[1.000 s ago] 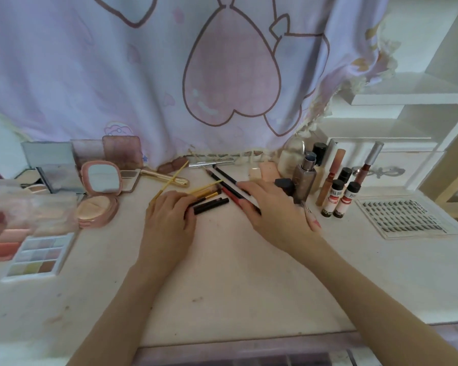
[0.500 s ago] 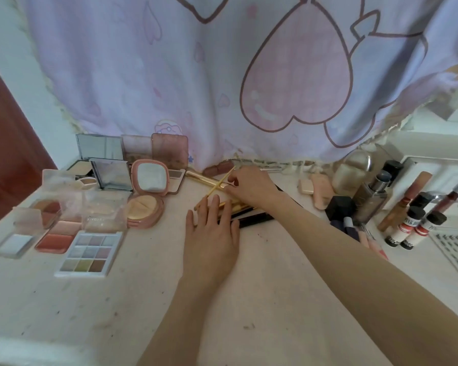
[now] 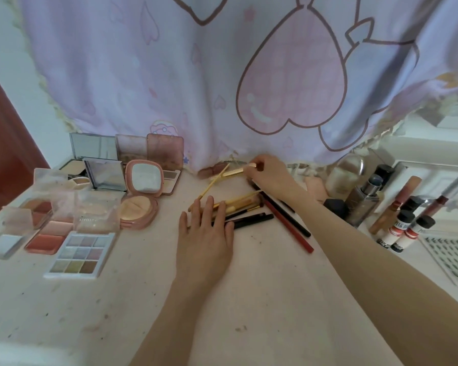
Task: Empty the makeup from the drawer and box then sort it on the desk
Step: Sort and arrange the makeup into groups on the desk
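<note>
The left hand [image 3: 204,239] is laid flat, fingers straight, on a cluster of gold brushes [image 3: 238,203] on the tabletop [image 3: 249,299]. A gold-handled brush [image 3: 232,172] is pinched by the right hand [image 3: 269,171] near the curtain [image 3: 196,88]. Palettes [image 3: 80,256] are set to the left, bottles [image 3: 362,202] to the right.

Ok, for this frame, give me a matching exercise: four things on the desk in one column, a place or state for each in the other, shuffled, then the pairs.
Things:
1. left hand
2. right hand
3. nine-pan eyeshadow palette
4. red pencil

Places or states:
A. lies at the near left of the desk, lid open
B. pinches a gold-handled brush near the curtain
C. rests flat, fingers on the pile of brushes
D. lies slanted on the desk, just left of the right forearm

Pairs: 1-C, 2-B, 3-A, 4-D
</note>
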Demonstrator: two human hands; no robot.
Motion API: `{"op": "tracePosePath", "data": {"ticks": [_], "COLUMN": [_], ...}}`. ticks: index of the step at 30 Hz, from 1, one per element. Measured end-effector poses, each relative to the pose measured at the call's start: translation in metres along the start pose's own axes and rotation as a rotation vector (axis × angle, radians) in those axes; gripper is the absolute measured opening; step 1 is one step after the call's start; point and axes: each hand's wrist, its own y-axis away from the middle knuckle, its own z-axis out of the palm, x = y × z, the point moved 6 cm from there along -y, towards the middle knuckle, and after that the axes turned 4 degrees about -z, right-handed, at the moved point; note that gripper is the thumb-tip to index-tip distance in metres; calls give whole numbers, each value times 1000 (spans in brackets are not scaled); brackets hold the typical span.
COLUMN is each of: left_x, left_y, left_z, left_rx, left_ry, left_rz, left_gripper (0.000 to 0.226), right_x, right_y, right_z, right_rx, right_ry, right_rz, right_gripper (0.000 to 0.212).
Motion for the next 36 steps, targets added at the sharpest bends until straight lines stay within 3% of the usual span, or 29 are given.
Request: {"op": "tracePosePath", "data": {"ticks": [5,8,11,14,18,20,25,30,36], "left_x": [-3,-1,-2,3,32,37,37,31,13], "left_y": [1,3,3,8,24,27,31,28,20], "left_z": [-1,-5,-14,-30,-40,-41,-45,-49,-39], "left_rx": [-23,-17,101,273,244,257,178,202,180], "left_ry": [-19,14,207,523,672,724,878,916,864], "left_rz": [-28,-27,-13,117,331,354,275,175,-125], "left_gripper": [55,52,53,54,28,21,34,19,51], "right_x": [17,26,28,26,27,32,39,34,25], "right_y": [21,45,72,102,134,145,156,157,162], "right_z": [-37,-51,-51,-43,-20,-15,-12,-9,-9], "right_rx": [197,298,264,221,152,138,149,159,101], "right_ry": [-181,-409,-621,-807,-1053,-1119,-1108,-1003,-795], "right_rz": [82,172,224,266,361,385,289,155,11], "right_gripper": [23,20,18,16,20,22,23,15,13]}}
